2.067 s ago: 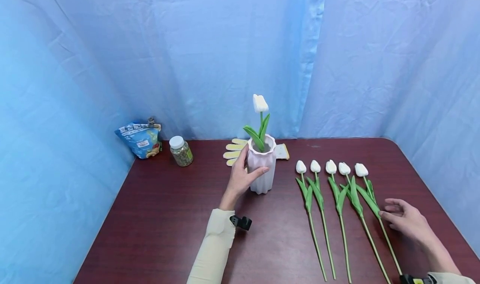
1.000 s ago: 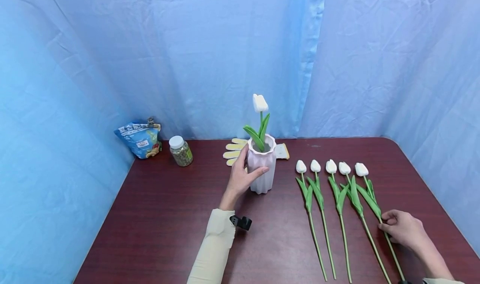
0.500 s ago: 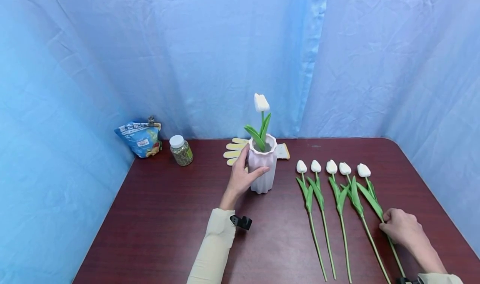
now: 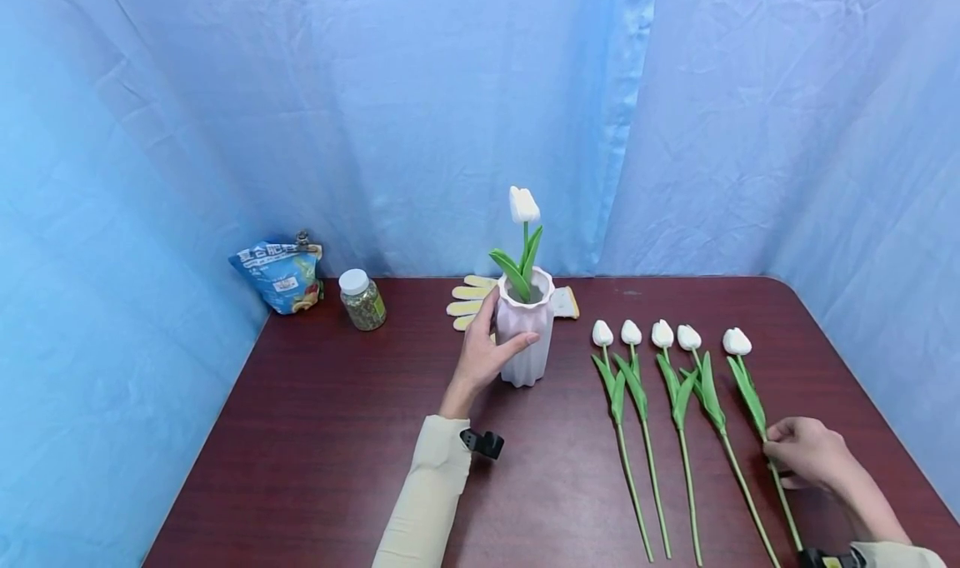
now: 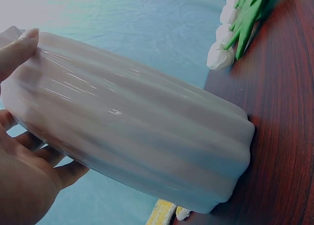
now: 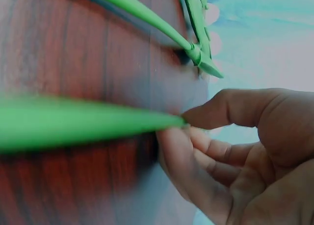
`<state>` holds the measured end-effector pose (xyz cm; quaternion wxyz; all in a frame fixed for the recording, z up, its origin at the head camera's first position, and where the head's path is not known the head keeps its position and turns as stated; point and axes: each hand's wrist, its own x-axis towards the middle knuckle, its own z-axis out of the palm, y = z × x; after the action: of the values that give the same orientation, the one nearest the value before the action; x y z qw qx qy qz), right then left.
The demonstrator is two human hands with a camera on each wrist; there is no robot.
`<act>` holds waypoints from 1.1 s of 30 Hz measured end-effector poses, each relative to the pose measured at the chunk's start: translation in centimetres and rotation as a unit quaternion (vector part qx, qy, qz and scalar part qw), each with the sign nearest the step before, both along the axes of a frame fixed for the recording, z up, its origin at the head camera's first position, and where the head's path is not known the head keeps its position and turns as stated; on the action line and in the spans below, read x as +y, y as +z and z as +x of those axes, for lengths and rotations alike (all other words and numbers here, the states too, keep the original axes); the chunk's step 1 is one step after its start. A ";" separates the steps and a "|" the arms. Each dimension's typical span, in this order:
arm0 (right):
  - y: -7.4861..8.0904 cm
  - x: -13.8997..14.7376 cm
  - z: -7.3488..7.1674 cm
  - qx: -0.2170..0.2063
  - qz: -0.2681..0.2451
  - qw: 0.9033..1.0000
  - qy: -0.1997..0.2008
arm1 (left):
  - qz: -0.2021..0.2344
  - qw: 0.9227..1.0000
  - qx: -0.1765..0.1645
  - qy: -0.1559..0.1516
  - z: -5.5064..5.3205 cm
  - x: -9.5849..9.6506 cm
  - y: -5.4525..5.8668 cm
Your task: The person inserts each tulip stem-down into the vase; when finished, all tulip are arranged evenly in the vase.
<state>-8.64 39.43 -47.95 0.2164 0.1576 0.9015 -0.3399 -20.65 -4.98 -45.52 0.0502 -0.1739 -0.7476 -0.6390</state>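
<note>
- Vase [image 4: 525,356]: pale, fluted, with a scalloped rim; stands upright on the dark red-brown table [image 4: 337,435], near the middle of its far half.
- Left hand [image 4: 480,358]: grasps the vase around its upper body, the thumb across the near face and the fingers on the opposite side, as the left wrist view shows.
- Upright tulip [image 4: 524,206]: white bloom and green leaves rise above the vase's rim; the lower stem is hidden inside.
- Right hand [image 4: 813,453]: pinches the green stem of the rightmost tulip [image 4: 750,397] between thumb and fingers, just below the leaves. Whether this tulip is lifted off the table cannot be told.
- Four tulips [image 4: 681,403]: lie side by side on the table between the vase and the right hand, white blooms toward the far edge, stems toward the person.
- Glove [image 4: 467,309]: yellow and white, lies flat behind the vase, its fingers showing on one side and its cuff on the other.
- Jar [image 4: 364,310]: clear, white-lidded, filled with small greenish-brown pieces; stands left of the glove.
- Blue bag [image 4: 281,283]: printed, with a clip [image 4: 302,243] at its top; sits at the table's far left corner, near the blue curtain [image 4: 450,93].
</note>
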 end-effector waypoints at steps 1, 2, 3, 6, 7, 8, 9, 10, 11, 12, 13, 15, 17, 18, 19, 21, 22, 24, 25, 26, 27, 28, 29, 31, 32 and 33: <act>0.0 0.1 0.0 -0.005 -0.017 1.000 -0.007 | 0.000 1.000 0.000 0.000 0.0 0.0 0.0; -0.1 0.3 0.0 -0.010 -0.033 0.999 -0.012 | 0.000 1.000 0.000 0.000 0.0 0.0 0.0; -0.1 0.4 0.1 -0.015 -0.051 0.998 -0.017 | 0.000 1.000 0.000 0.000 0.0 0.0 0.0; -0.3 1.1 0.1 -0.023 -0.100 0.994 -0.022 | 0.000 1.000 0.002 -0.001 0.0 0.0 0.0; -0.4 1.3 0.1 -0.026 -0.119 0.992 -0.029 | 0.000 1.000 0.003 -0.001 -0.1 0.0 0.0; -0.5 1.6 0.1 -0.028 -0.137 0.990 -0.029 | -0.001 1.000 0.003 -0.001 -0.1 0.0 0.0; -0.7 1.9 0.1 -0.031 -0.156 0.987 -0.031 | -0.001 1.000 0.004 -0.001 -0.1 0.0 0.0; -0.8 2.2 0.1 -0.032 -0.176 0.984 -0.029 | -0.001 1.000 0.004 -0.001 -0.1 0.0 0.0; -1.0 2.5 0.2 -0.033 -0.197 0.979 -0.030 | -0.001 1.000 0.004 -0.001 -0.1 0.0 0.0; -1.1 2.8 0.2 -0.036 -0.220 0.974 -0.032 | -0.001 1.000 0.004 -0.001 -0.1 0.0 0.0; -1.2 3.1 0.2 -0.038 -0.243 0.969 -0.034 | 0.000 1.000 0.004 -0.001 -0.1 0.0 0.0; -1.5 3.7 0.3 -0.039 -0.295 0.954 -0.033 | 0.001 1.000 0.005 -0.002 -0.1 0.0 0.1; -1.8 4.0 0.5 -0.039 -0.349 0.936 -0.034 | 0.000 1.000 0.006 -0.002 -0.1 0.0 0.1; -2.0 4.1 0.6 -0.038 -0.375 0.926 -0.034 | 0.000 1.000 0.006 -0.002 -0.1 0.0 0.1; -2.2 4.2 0.7 -0.037 -0.400 0.915 -0.032 | 0.000 1.000 0.007 -0.002 -0.1 0.0 0.1; -2.4 4.2 0.8 -0.033 -0.446 0.894 -0.026 | -0.001 1.000 0.007 -0.001 -0.1 0.0 0.0; -2.5 4.3 0.9 -0.032 -0.468 0.883 -0.023 | -0.002 1.000 0.006 -0.001 -0.1 0.0 0.0; -2.7 4.2 0.9 -0.026 -0.509 0.860 -0.016 | -0.003 1.000 0.004 -0.001 0.0 -0.1 0.0; -2.7 4.2 0.9 -0.024 -0.528 0.849 -0.014 | -0.004 1.000 0.003 -0.001 0.0 -0.1 0.0; -2.7 4.1 0.9 -0.020 -0.543 0.839 -0.013 | -0.004 1.000 0.001 -0.001 0.0 -0.1 0.0; -2.7 4.1 0.9 -0.017 -0.560 0.828 -0.011 | -0.005 1.000 0.000 -0.001 0.0 -0.1 0.0; -2.7 4.0 0.9 -0.014 -0.578 0.816 -0.010 | -0.006 1.000 -0.001 -0.001 0.0 -0.1 0.1; -2.6 3.9 0.8 -0.011 -0.595 0.804 -0.008 | -0.006 1.000 -0.002 -0.001 0.0 -0.1 0.1; -2.4 3.6 0.7 -0.004 -0.626 0.780 -0.006 | -0.006 1.000 -0.002 0.000 -0.1 -0.1 0.1; -2.4 3.4 0.6 -0.001 -0.642 0.767 -0.006 | -0.007 1.000 -0.002 0.000 -0.1 -0.1 0.0; -2.3 3.2 0.6 0.001 -0.657 0.754 -0.007 | -0.007 1.000 -0.002 0.000 -0.1 -0.1 0.0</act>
<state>-8.08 42.59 -50.23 0.2634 -0.0178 0.4552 -0.8504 -20.73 -5.04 -45.48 0.0474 -0.1733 -0.7520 -0.6343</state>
